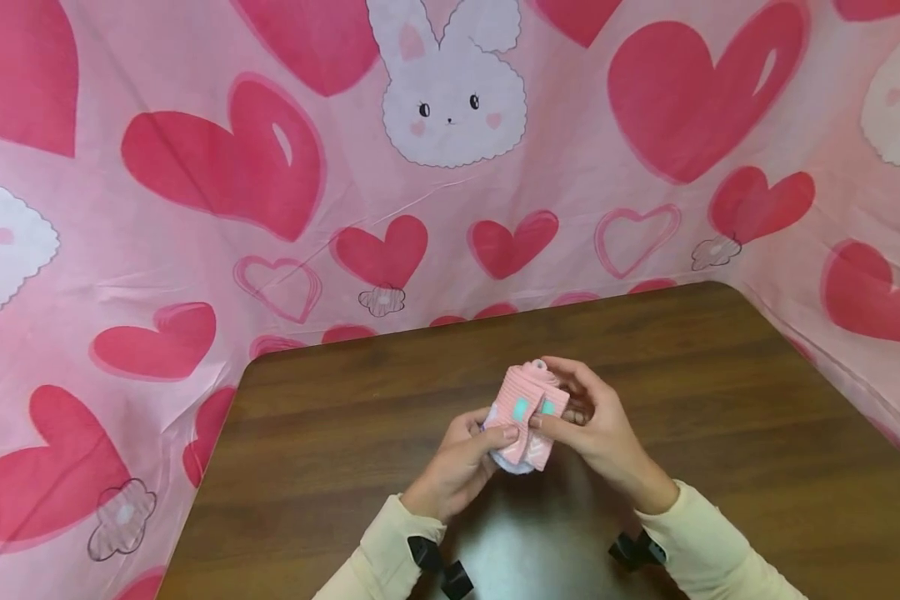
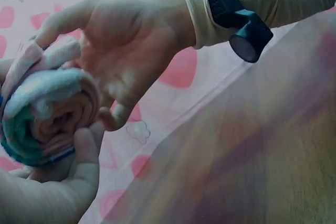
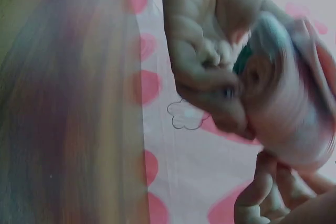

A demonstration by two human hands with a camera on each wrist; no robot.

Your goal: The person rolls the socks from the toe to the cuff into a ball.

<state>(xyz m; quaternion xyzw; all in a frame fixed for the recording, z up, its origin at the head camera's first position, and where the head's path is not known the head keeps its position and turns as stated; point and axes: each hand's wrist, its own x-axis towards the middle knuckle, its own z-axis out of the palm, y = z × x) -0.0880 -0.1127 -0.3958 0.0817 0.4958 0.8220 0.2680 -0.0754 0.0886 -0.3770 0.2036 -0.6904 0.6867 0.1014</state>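
Both hands hold a rolled-up pair of pink ribbed socks (image 1: pixel 516 393) above the table. Two pink flaps with turquoise squares lie on its near side. The left hand (image 1: pixel 461 458) grips the roll from the lower left, thumb pressed on the front. The right hand (image 1: pixel 603 425) pinches the flap on the right, its other fingers partly hidden behind the roll. In the left wrist view, the end of the roll (image 2: pixel 58 90) shows a spiral of white, teal and pink layers. The right wrist view shows the roll (image 3: pixel 294 108) blurred.
A brown wooden table (image 1: pixel 330 442) lies under the hands. Pink cloth (image 1: pixel 450 192) printed with hearts and rabbits hangs behind and along both sides. Black devices (image 1: pixel 637 550) are strapped at both wrists, over cream sleeves (image 1: pixel 712 542).
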